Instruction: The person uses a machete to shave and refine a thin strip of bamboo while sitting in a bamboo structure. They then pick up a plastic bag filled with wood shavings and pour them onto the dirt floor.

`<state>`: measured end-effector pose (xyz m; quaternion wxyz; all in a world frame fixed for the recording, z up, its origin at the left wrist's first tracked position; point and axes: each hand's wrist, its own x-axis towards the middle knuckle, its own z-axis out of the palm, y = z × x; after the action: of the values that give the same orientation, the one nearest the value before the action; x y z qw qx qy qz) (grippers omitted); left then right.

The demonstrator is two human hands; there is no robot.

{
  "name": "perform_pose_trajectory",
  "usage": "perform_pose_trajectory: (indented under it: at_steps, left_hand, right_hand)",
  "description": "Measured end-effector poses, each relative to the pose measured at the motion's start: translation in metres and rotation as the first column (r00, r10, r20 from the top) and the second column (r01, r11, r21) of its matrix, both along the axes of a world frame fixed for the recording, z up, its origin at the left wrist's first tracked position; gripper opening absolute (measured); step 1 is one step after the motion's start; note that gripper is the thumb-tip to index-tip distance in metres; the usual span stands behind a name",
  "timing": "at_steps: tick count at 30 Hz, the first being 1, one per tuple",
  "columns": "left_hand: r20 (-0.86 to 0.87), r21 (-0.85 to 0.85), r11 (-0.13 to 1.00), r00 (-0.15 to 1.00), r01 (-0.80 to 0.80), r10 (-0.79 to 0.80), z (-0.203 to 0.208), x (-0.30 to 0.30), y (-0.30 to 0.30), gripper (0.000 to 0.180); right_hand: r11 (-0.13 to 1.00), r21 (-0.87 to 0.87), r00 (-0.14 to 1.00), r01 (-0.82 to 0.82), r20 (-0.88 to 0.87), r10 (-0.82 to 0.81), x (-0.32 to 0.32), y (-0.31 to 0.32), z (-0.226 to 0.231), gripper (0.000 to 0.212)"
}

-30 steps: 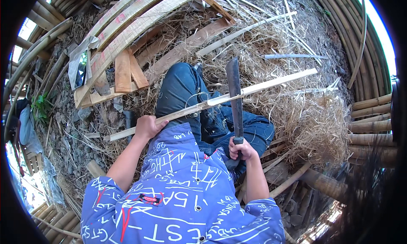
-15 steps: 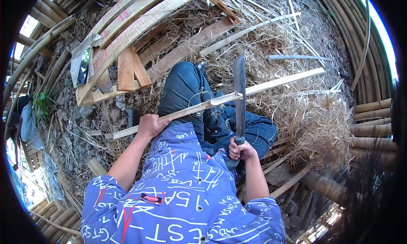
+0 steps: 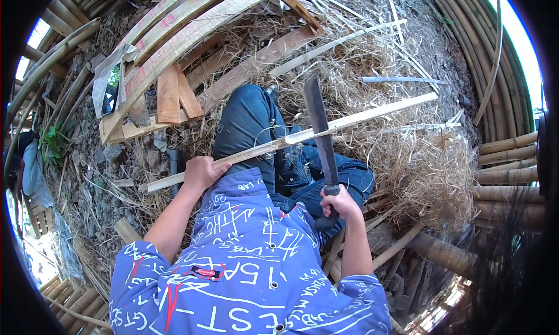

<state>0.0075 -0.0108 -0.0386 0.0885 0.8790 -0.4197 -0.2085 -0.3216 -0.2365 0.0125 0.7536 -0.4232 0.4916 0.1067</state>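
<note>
My left hand (image 3: 201, 172) is wrapped round a long pale bamboo strip (image 3: 378, 113) close to its left end. The strip slants up to the right across my bent knee, with a notched, partly shaved stretch near its middle. In my right hand (image 3: 341, 201) is a machete (image 3: 324, 138), gripped by its dark handle, with the broad blade pointing away from me. Its blade crosses the strip just right of the notch; whether the edge bites in is hard to see. Thin curled shavings cling to my jeans (image 3: 244, 122).
Curved planks (image 3: 192, 41) and short brown boards (image 3: 169, 96) lie at the far left. A heap of shavings (image 3: 437, 183) covers the ground on the right, with loose slats (image 3: 343, 44) beyond. Bamboo poles (image 3: 506, 156) line the right side. A hammer-like dark tool (image 3: 174, 160) lies near my left hand.
The machete blade has tilted to the left and my right hand has shifted slightly right. My left hand keeps its hold on the bamboo strip; the whole view has shifted a little.
</note>
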Motion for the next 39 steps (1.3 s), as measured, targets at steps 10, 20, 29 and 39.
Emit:
perform_pose_trajectory:
  at_steps: [10,20,29,39]
  left_hand:
    - [-0.007,-0.076,0.997,1.000,0.029,-0.029,-0.016,0.004,0.003,0.080]
    - [-0.008,-0.069,0.998,1.000,0.011,-0.011,-0.014,0.001,0.000,0.079]
    - [0.053,-0.033,0.998,0.998,0.044,-0.042,-0.004,0.004,-0.004,0.079]
    - [-0.024,-0.062,0.997,0.999,0.041,-0.043,-0.012,0.007,0.001,0.078]
  right_hand:
    - [0.902,0.427,0.926,-0.064,0.362,-0.106,-0.006,0.001,-0.040,0.022]
    - [0.839,0.544,0.850,-0.015,0.449,-0.276,0.012,0.006,-0.037,0.023]
    - [0.977,0.199,0.997,-0.072,0.047,0.064,0.004,-0.009,0.003,0.017]
    - [0.863,0.482,0.938,-0.155,0.345,-0.025,-0.002,-0.005,-0.040,0.021]
